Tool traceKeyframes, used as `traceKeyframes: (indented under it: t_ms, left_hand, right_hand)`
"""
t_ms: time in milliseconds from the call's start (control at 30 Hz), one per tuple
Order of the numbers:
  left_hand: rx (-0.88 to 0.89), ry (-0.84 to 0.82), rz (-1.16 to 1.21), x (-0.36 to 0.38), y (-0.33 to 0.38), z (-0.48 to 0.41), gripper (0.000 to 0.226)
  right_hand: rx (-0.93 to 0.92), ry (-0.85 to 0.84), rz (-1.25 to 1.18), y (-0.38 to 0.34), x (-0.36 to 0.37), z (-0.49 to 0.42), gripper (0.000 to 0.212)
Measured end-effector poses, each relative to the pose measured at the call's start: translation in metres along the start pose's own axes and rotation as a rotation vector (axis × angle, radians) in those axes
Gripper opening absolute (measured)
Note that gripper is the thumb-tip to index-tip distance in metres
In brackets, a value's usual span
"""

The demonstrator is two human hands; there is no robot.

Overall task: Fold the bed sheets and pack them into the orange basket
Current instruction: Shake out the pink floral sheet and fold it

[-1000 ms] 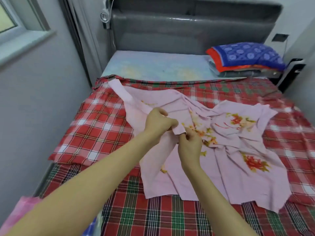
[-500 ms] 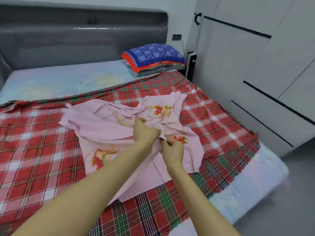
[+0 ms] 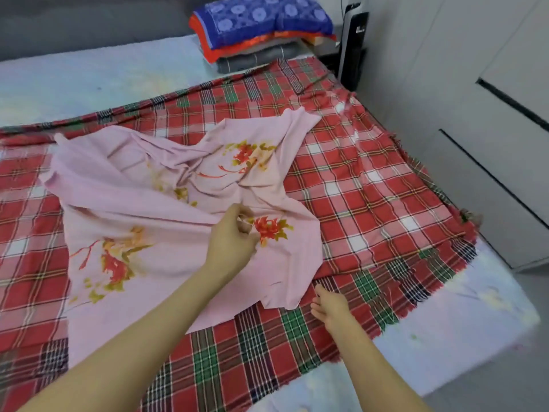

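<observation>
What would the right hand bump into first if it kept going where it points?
Most likely the near corner of the crumpled pink flowered bed sheet, lying just ahead of the right hand on the red checked blanket. Height is unclear, so it could skim over.

A home bedroom: a bed [image 3: 490, 337] with a padded grey headboard [image 3: 89, 25], stacked folded linens [image 3: 261, 28] and white built-in wardrobe doors [image 3: 475, 114] alongside.

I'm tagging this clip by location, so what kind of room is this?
Most likely a bedroom: a mattress under a red plaid sheet, a grey padded headboard, and stacked folded bedding.
</observation>
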State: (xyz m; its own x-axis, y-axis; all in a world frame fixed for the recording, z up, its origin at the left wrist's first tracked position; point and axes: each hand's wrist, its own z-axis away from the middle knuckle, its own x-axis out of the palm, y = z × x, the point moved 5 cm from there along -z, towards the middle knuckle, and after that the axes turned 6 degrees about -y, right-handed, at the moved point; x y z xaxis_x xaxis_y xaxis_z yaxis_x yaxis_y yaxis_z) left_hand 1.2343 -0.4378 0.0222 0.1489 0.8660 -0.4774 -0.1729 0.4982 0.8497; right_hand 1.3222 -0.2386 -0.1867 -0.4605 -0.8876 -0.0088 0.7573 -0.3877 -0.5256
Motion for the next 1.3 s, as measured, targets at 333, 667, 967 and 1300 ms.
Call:
traceKeyframes:
  t_ms: [333,667,967,1300]
  left_hand:
    - [-0.178,0.057,0.083,0.021,-0.035,-0.061,0.024]
    - [-0.238,0.165,0.053,-0.032,-0.033,-0.103,0.029]
    - [-0.383,0.128,0.163,-0.030,-0.062,-0.135,0.026]
    - [-0.753,-0.126,0.398,-0.029,-0.133,-0.125,0.019]
  right_hand:
    - [0.246,-0.104,-0.320,0.019,0.027,-0.081,0.033]
    - [-1.436,0.351,0.367,-0.200,0.021,0.071,0.011]
    - [-0.804,-0.030,1.601,-0.028,0.033,-0.066,0.048]
    - [-1.022,-0.566,2.123,0.041,0.150,-0.050,0.050]
